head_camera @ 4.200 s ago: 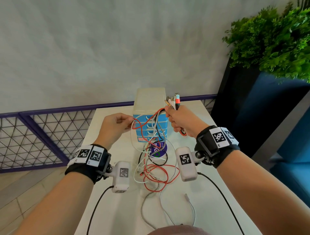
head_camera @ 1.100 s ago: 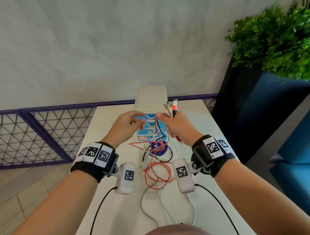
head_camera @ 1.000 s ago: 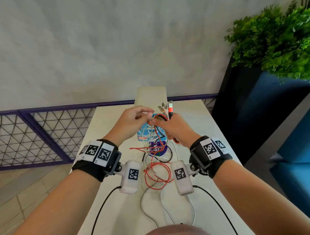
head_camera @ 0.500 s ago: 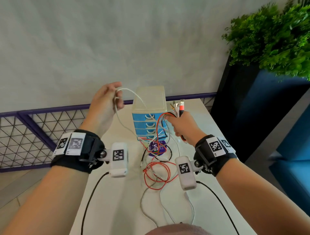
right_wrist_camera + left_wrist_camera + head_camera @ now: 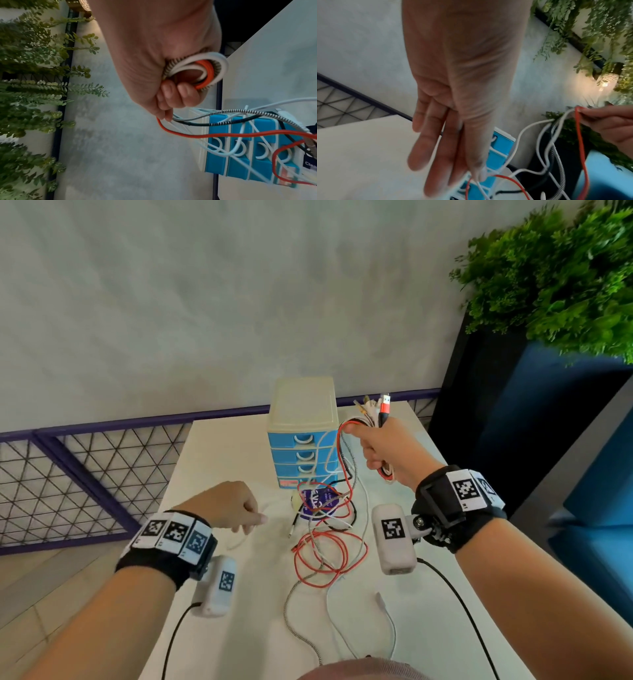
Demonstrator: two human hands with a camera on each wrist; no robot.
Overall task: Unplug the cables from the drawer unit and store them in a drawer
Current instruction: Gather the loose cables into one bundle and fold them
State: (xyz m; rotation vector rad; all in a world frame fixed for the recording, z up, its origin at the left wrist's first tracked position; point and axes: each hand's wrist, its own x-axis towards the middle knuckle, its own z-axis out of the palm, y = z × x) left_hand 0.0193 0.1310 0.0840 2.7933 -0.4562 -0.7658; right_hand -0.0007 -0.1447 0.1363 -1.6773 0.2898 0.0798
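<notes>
- Head view: right hand [image 5: 387, 450], right of centre, is fisted round a bundle of cables [image 5: 371, 412], plugs poking out above the knuckles. Just left of it, the drawer unit [image 5: 303, 433] stands at centre frame on the table [image 5: 219, 460], all four blue drawers closed. A red cable [image 5: 327, 556] and white ones trail from the fist down across the drawer fronts into a tangle on the table below the unit. Left hand [image 5: 227, 506], lower left of centre, hovers low over the table, fingers curled down, with a blurred white cable [image 5: 239, 539] at its fingertips.
- Left wrist view: fingers [image 5: 436, 148] run long and nearly straight down the middle of the frame, a white plug [image 5: 483, 173] pinched at the tips against the thumb. The right hand [image 5: 611, 124] shows at the right edge.
- Right wrist view: fist [image 5: 161, 67] clamped tight on looped cables [image 5: 200, 71], white, orange and braided. More cables stream off lower right across the drawer unit [image 5: 240, 159]. Plant [image 5: 30, 81] fills the left side.
</notes>
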